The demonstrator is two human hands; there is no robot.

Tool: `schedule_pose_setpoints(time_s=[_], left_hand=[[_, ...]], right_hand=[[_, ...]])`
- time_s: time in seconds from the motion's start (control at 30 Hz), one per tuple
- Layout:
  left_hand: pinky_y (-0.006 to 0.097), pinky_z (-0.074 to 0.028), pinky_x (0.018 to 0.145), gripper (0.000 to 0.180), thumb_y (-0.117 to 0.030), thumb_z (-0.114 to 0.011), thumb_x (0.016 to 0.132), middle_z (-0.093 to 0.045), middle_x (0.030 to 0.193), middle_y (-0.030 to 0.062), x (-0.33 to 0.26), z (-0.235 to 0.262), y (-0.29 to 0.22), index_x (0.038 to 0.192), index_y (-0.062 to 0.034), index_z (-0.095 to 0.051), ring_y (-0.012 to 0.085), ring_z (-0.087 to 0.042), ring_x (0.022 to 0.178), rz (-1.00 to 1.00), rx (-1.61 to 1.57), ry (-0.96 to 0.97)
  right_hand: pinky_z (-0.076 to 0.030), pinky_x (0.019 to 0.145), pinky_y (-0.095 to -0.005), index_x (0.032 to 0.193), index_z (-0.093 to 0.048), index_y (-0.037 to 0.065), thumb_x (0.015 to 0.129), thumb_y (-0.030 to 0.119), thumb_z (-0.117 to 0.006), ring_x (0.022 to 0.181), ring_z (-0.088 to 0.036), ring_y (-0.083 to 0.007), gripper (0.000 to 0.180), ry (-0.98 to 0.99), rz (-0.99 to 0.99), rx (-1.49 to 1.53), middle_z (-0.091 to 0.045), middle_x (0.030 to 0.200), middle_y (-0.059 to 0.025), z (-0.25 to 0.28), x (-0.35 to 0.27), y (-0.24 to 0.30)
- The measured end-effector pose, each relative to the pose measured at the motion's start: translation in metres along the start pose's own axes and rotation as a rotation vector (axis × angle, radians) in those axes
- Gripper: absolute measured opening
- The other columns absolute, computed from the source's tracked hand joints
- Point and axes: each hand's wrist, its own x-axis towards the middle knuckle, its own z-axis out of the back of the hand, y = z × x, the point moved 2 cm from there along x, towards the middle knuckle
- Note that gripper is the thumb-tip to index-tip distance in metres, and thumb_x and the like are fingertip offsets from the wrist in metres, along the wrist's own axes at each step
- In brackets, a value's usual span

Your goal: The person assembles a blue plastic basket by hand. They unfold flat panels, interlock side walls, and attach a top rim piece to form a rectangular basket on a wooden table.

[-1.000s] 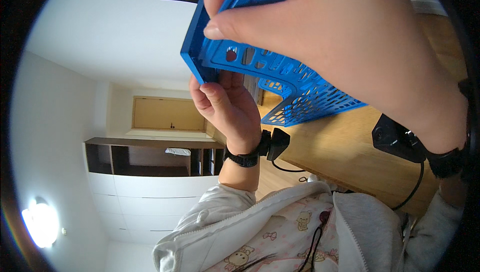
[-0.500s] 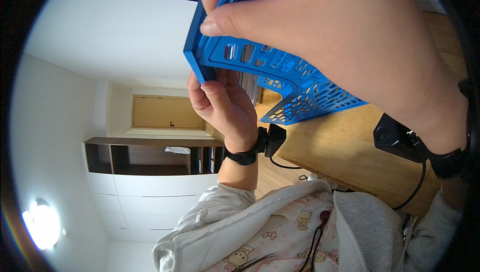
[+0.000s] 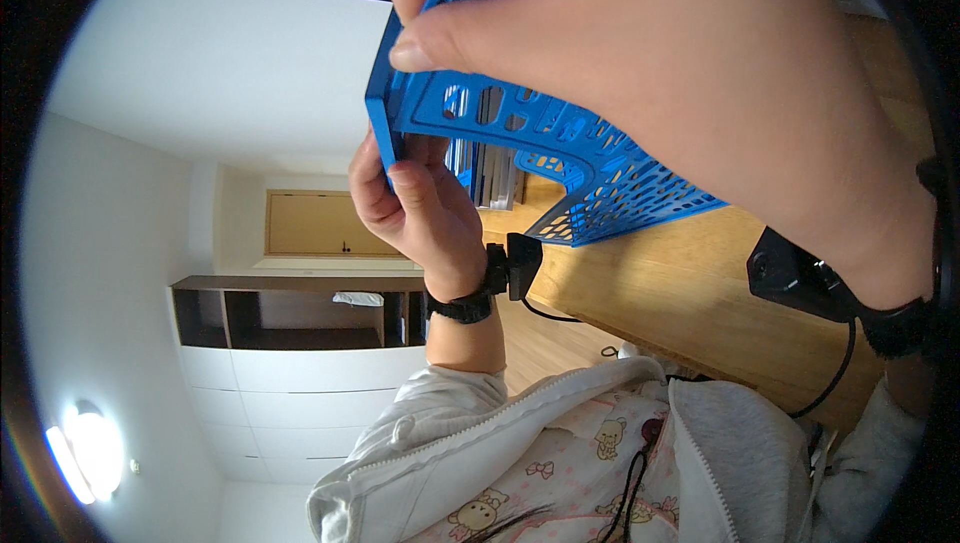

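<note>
A blue plastic file rack [image 3: 425,105] with slotted, lattice-like panels is held up at the top middle of the view. My right hand [image 3: 640,53] reaches over it from the right, thumb and fingers closed on its upper edge. Below, my left hand [image 3: 425,208] pinches the lower corner of the frame, its thumb on the near side and fingers behind. Part of the rack is covered by my right hand, and its top runs out of view. Black strapped devices sit on both wrists.
Under the rack lies a wooden table [image 3: 640,283]. Upright books or folders [image 3: 490,178] stand behind the rack. A dark cable [image 3: 848,368] hangs from the right wrist device. Farther off are a brown and white cabinet [image 3: 300,318] and a door [image 3: 310,223].
My left hand has shifted a little to the left along with its wrist, uncovering more of the books behind. The rack and my right hand have moved only slightly left.
</note>
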Motion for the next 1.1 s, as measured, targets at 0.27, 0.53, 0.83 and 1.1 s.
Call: schedule_pose_setpoints(time_s=[0.27,0.53,0.83,1.1], left_hand=[[0.031,-0.052,0.078,0.026,-0.03,-0.05,0.095,-0.061,0.1,0.0077,-0.002,-0.007,0.0,0.105,-0.007,-0.051,0.017,-0.059,0.093,-0.024,0.119,-0.121],[0.036,-0.054,0.082,0.033,-0.024,-0.058,0.091,-0.056,0.116,0.0182,0.004,0.009,0.002,0.112,0.0004,-0.051,0.0241,-0.061,0.098,-0.114,0.118,0.035],[0.04,-0.053,0.084,0.041,-0.028,-0.063,0.087,-0.055,0.118,0.0236,0.011,0.013,-0.001,0.113,0.0008,-0.053,0.0295,-0.059,0.103,-0.127,0.155,0.073],[0.045,-0.053,0.084,0.043,-0.029,-0.062,0.087,-0.052,0.121,0.0282,0.022,0.013,-0.012,0.115,0.0017,-0.054,0.0375,-0.055,0.11,-0.196,0.226,0.157]], right_hand=[[-0.045,0.069,-0.0256,0.091,-0.058,-0.001,0.084,0.009,-0.061,0.074,-0.058,-0.0149,0.013,0.012,0.008,0.001,-0.062,0.081,-0.0089,0.0,-0.004,0.0],[-0.045,0.07,-0.0252,0.093,-0.058,-0.001,0.084,0.009,-0.061,0.076,-0.059,-0.0144,0.013,0.023,0.013,-0.001,-0.062,0.083,-0.0084,-0.003,-0.005,-0.002],[-0.045,0.072,-0.0248,0.095,-0.057,0.0,0.084,0.009,-0.061,0.078,-0.059,-0.0139,0.015,0.014,0.028,0.0,-0.062,0.086,-0.0077,-0.007,0.001,0.0],[-0.045,0.073,-0.0244,0.096,-0.057,0.0,0.085,0.009,-0.061,0.08,-0.059,-0.0134,0.016,-0.01,0.039,-0.002,-0.062,0.088,-0.0072,-0.006,0.006,0.002]])
